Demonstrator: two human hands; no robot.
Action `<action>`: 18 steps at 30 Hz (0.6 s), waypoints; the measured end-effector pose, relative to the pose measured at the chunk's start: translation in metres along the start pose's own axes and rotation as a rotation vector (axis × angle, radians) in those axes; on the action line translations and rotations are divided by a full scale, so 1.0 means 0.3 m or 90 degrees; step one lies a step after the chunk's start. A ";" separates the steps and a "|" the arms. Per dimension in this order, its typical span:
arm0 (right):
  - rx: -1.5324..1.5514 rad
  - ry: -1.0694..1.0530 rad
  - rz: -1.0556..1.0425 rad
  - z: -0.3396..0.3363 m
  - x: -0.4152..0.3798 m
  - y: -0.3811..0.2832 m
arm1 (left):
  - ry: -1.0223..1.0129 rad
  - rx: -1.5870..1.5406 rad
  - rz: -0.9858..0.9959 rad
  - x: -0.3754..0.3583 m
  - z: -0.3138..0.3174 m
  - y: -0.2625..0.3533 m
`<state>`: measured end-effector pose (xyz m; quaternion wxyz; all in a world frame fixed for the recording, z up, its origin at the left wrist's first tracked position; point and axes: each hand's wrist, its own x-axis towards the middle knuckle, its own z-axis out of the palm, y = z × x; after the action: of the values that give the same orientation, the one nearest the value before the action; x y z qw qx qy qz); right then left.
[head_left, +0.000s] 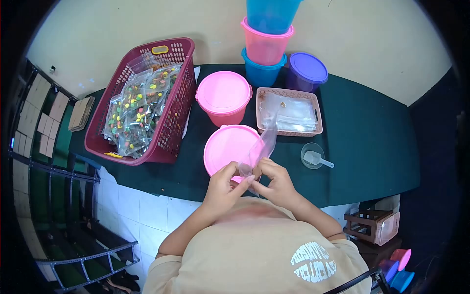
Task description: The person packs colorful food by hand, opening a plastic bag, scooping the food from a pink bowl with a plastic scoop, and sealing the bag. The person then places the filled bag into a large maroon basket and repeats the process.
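Between my two hands is a clear plastic bag [265, 145], its long end pointing up and away from me. My left hand [223, 189] pinches its near end, thumb against fingers. Close beside it, my right hand [275, 182] pinches the same end. Just beyond my hands sits a tub with a flat pink lid [225, 149], which the bag partly overlaps. Another pink-lidded tub [223, 93] stands behind it. To the right, a pink tray [289, 133] holds flat clear bags [298, 113].
A maroon basket [169, 117] on the left holds many filled bags with colourful pieces [139, 105]. At the back are stacked blue and pink tubs [265, 46] and a purple-lidded tub [308, 68]. A clear bowl with a scoop [312, 157] lies right.
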<state>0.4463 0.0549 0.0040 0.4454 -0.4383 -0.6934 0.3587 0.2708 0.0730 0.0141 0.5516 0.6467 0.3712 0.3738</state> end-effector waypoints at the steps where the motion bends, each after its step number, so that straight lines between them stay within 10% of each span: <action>1: 0.025 0.013 0.032 0.008 -0.004 0.004 | 0.002 0.002 -0.002 0.000 -0.002 -0.004; 5: 0.168 0.110 0.131 0.035 -0.024 0.018 | 0.016 0.122 0.019 -0.001 -0.018 -0.021; 7: -0.107 0.158 0.009 0.033 -0.025 0.000 | 0.057 0.193 0.053 -0.003 -0.010 -0.002; 18: -0.257 0.179 0.125 -0.021 -0.018 -0.018 | 0.089 0.496 0.218 0.025 -0.083 0.029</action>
<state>0.4516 0.0486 0.0094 0.4042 -0.6287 -0.6365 0.1903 0.2525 0.0897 0.0260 0.1697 0.8320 0.4085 0.3348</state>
